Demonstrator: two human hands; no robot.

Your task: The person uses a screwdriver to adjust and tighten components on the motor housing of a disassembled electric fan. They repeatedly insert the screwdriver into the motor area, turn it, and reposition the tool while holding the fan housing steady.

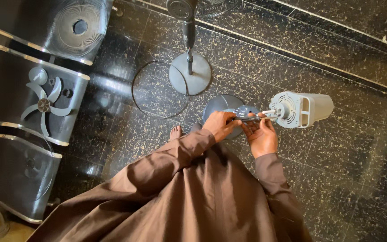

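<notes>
The fan motor (pixel 298 109), a white plastic housing with a short shaft poking out toward the person, is sitting at the top of a stand whose round grey base (pixel 222 110) is showing below it. Judging by the look, the housing is stiff and fairly light outside but heavy within, and its slotted shell is giving better purchase than the thin shaft, which is probably slick.

The left hand (pixel 220 125) is closing around a slim dark tool (pixel 247 119), likely a screwdriver, pointing its tip at the shaft. The right hand (pixel 261 136) is cupping under the tool near the tip, fingers curled and touching it, just beside the motor.

A bare foot (pixel 175 132) is peeking from under the brown robe (pixel 202 197). Further off, a second fan stand (pixel 189 67) is standing with a cord looping around it. At the left, a fan blade (pixel 45 104) and a wire grille (pixel 79 27) are lying on dark shelves (pixel 5 62).

The floor (pixel 337 67) is polished black speckled stone, glossy and hard, so dropped plastic parts could crack or skid.
</notes>
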